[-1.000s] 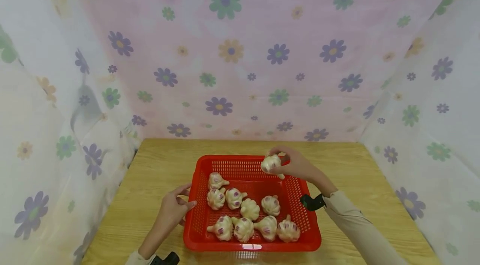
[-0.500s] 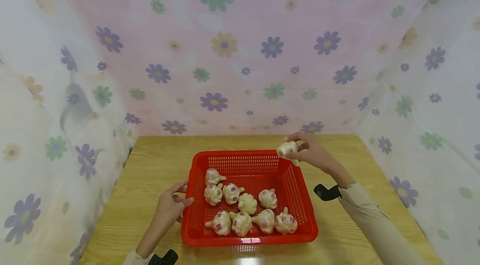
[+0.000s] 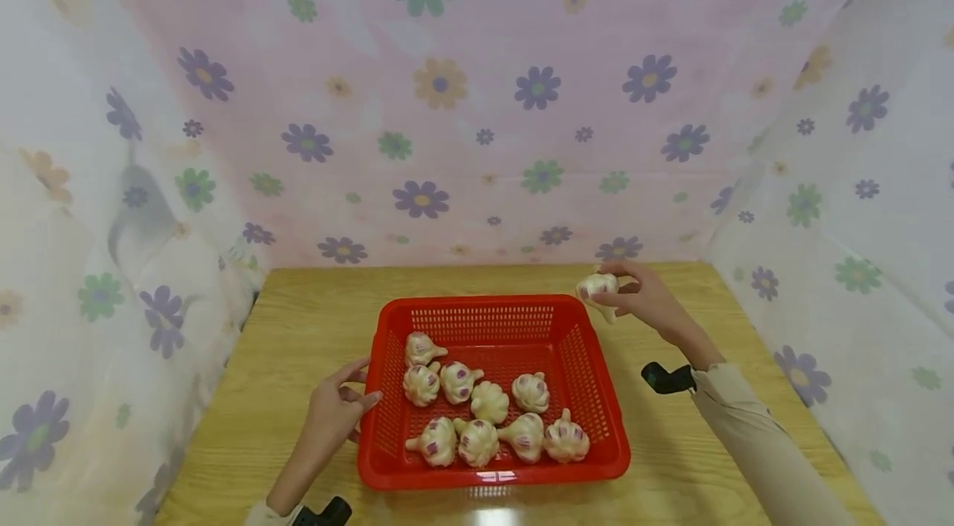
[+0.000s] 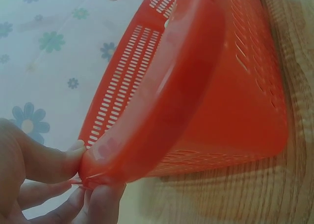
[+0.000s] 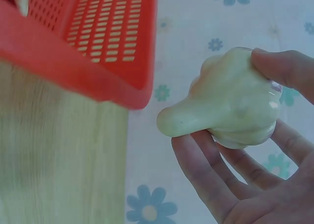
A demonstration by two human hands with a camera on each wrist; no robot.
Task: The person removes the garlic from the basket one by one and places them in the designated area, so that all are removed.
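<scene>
In the head view my right hand (image 3: 647, 300) holds a garlic bulb (image 3: 599, 291) just off the back right corner of a red plastic basket (image 3: 493, 478). The right wrist view shows this bulb (image 5: 235, 99) between thumb and fingers, its pale stem pointing left. My left hand (image 3: 332, 403) grips the basket's left rim, thumb on top. Up close in the left wrist view, the thumb (image 4: 51, 162) and fingers pinch the rim's edge. Inside the basket lie several more garlic bulbs (image 3: 477, 441), mostly along its front and left; some carry purple marks.
The basket stands on a wood-grain table (image 3: 298, 319). Flower-patterned cloth (image 3: 477, 120) rises behind the table and along both sides. A black wrist camera (image 3: 667, 378) sits by the right sleeve, and another black device (image 3: 325, 512) by the left.
My right hand has carried the garlic bulb from over the basket's back right corner rightward, past the rim. My left hand keeps its grip on the rim. The head view has shifted slightly.
</scene>
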